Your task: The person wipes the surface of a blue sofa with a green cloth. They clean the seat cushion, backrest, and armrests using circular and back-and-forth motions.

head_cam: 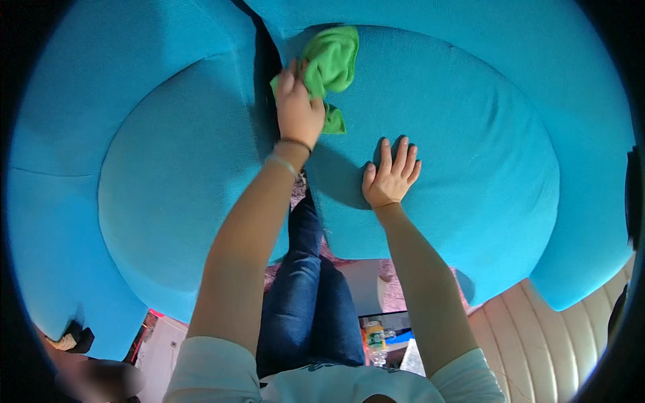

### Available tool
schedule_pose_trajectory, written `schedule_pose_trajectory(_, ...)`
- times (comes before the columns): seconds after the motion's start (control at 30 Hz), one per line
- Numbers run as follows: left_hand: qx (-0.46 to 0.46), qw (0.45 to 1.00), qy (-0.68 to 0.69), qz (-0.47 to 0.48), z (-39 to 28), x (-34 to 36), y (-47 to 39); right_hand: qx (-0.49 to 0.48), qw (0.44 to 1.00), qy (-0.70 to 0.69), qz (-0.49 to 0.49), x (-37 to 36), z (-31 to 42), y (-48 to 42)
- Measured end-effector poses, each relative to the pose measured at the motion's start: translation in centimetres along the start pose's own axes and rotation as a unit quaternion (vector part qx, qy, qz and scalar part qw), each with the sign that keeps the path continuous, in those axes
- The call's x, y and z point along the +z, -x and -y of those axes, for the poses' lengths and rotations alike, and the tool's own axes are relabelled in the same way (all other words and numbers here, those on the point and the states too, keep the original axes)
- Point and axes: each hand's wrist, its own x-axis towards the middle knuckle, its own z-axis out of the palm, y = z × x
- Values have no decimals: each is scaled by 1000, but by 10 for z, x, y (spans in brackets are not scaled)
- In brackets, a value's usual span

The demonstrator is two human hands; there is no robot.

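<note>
My left hand (pixel 297 108), slightly blurred, has hold of a bunched green cloth (pixel 335 58) at the inner back corner of the right seat cushion (pixel 468 141). Parts of the cloth stick out on both sides of my fingers. The cushion belongs to a blue fabric-covered sofa. To the right and nearer to me, my right hand (pixel 392 176) presses flat on the same cushion, fingers apart, holding nothing. A dark gap (pixel 266 75) runs between this cushion and the left seat cushion (pixel 181 166). Wrist bands circle my left wrist.
The rounded backrest (pixel 453 22) curves around both cushions. My legs in jeans (pixel 307 302) stand at the gap, above a pinkish rug (pixel 393 287). Behind me a plastic bottle (pixel 376 342) stands on a dark-edged table. Cream padded upholstery (pixel 544 342) is at lower right.
</note>
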Motion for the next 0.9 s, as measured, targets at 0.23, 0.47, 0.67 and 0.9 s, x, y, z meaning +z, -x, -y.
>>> schedule_pose_trajectory(0.23,-34,967,51,249,-30,-55,191,19,1000,-7,4,-2,-1,-6)
schedule_pose_trajectory(0.47,71,994,-48,74,-17,-90,131,26,1000,-12,-7,-2,-6,-5)
schedule_pose_trajectory(0.67,97,987,122,41,-54,-44,36,20,999,-36,-16,4,-3,-4)
schedule_pose_trajectory(0.9,260,940,-125,185,-64,0,38,41,999,-17,2,0,-19,0)
